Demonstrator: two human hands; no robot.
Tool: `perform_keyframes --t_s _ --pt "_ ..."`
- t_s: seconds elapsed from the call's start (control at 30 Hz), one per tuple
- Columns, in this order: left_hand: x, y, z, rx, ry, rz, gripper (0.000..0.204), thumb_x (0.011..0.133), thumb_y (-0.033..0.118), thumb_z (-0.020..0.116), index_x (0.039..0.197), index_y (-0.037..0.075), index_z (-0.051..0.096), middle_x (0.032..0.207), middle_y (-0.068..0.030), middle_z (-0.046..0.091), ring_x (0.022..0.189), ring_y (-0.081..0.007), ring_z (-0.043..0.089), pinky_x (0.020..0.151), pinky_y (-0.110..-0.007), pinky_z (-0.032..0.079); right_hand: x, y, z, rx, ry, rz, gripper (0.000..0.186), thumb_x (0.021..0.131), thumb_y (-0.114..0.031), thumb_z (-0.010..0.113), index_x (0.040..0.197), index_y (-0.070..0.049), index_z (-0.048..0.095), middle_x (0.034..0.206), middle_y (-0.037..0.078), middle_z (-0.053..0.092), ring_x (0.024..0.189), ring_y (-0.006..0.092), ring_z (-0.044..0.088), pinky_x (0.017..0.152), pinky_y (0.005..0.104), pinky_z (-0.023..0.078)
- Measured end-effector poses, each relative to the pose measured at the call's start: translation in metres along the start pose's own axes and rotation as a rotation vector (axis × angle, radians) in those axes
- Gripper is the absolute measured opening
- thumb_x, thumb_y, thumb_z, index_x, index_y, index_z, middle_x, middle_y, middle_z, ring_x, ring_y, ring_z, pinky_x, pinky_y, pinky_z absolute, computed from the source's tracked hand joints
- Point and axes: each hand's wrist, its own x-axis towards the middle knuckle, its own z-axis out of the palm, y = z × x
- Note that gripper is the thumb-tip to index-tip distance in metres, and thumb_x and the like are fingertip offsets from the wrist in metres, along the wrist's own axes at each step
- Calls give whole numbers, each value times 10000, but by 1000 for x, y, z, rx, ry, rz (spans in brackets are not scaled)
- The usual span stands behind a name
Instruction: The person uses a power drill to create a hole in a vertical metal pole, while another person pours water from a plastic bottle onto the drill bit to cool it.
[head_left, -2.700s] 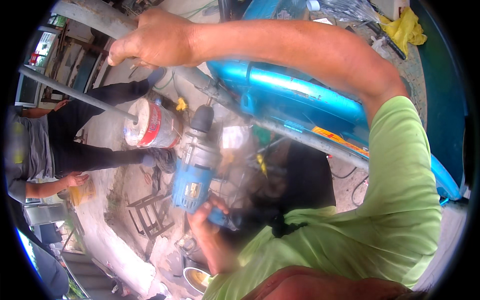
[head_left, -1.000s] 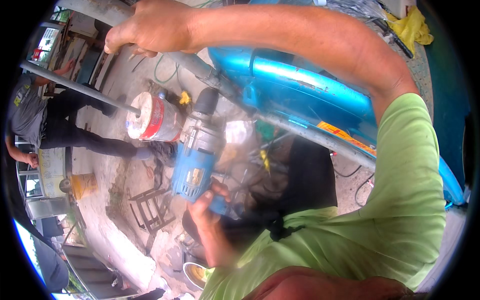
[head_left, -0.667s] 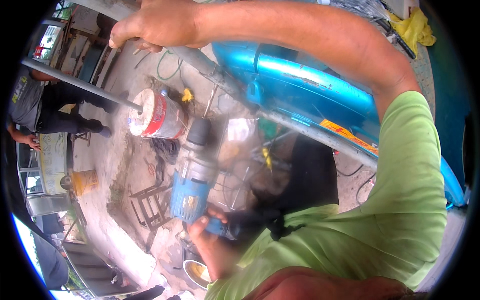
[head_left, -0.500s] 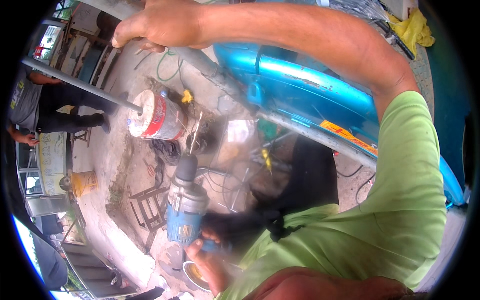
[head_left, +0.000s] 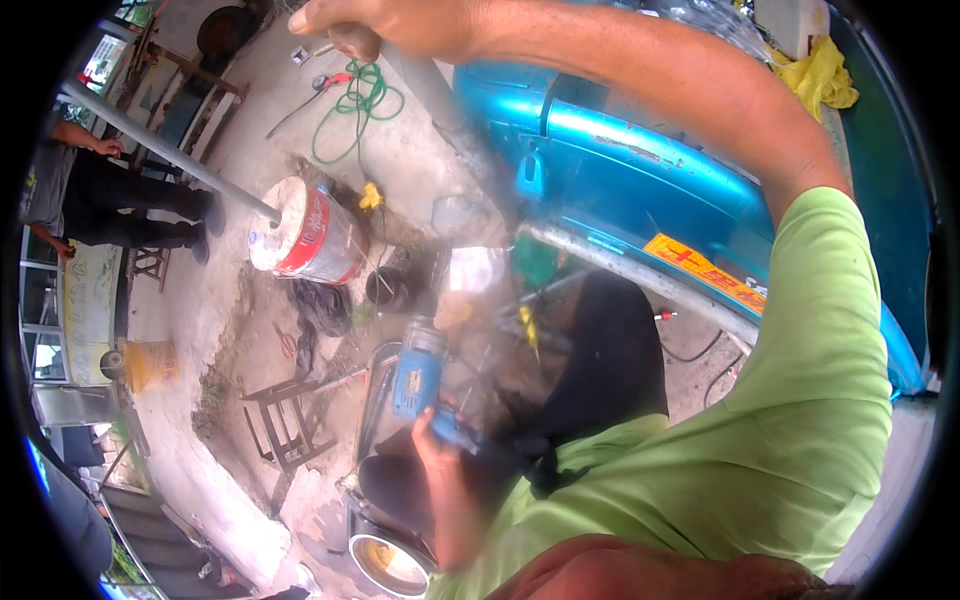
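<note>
My left hand (head_left: 437,432) is closed round the handle of a blue and grey power drill (head_left: 415,383). The drill's front end is blurred, and I cannot make out its bit. At the top edge my right hand (head_left: 400,22) curls over a grey metal pole (head_left: 418,88), partly cut off by the frame. The pole slants down beside a glossy blue vehicle panel (head_left: 610,165) with an orange sticker (head_left: 700,270). My dark trouser leg (head_left: 620,340) is bent next to the drill.
A white and red bucket (head_left: 315,235) holds an upright grey pole (head_left: 170,150). Around lie a green hose (head_left: 365,100), a small wooden stool (head_left: 285,425), a pan (head_left: 390,565), a yellow bucket (head_left: 150,366) and cables. Another person (head_left: 130,200) stands at the left.
The drill has come down and right, toward my leg; its bit no longer shows clearly. My right hand appears higher, and the view has shifted, showing more green hose.
</note>
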Motion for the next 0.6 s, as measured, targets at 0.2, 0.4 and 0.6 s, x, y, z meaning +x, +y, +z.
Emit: perform_keyframes --t_s 0.2,0.4,0.6 --pt "77 -16 -28 -87 -26 28 419 879 103 684 1256 -33 564 1106 -125 676 1049 -274 653 806 -400 598 -11 25 -2 -98 -8 128 412 931 -446 661 775 -65 656 692 35 613 638 132 585 625 298 468" --pt "122 -37 -50 -109 -11 -35 421 852 84 674 1248 -10 565 1135 -107 654 1060 -274 647 825 -412 583 -45 47 0 -187 -18 119 563 971 -564 532 772 -44 611 697 63 573 711 149 576 718 310 463" --pt "150 -56 -91 -99 -11 -48 392 839 85 663 1208 -31 599 1112 -122 674 1049 -283 650 819 -415 584 -51 85 -17 296 52 215 441 952 -502 644 991 -63 674 907 63 685 799 141 640 708 302 511"
